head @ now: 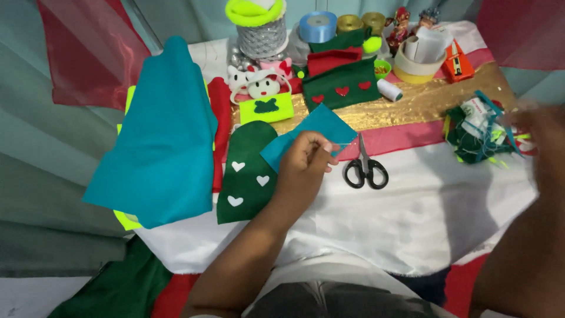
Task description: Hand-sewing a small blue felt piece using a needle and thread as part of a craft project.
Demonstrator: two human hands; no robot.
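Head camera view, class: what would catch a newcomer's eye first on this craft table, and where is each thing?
The big teal felt sheet draped at the left stands out most. At the centre, the left hand pinches a small teal felt piece, just right of a dark green felt shape with white hearts. Black-handled scissors lie on the white cloth beside it, while the right hand is blurred at the right edge near a tangle of green scraps.
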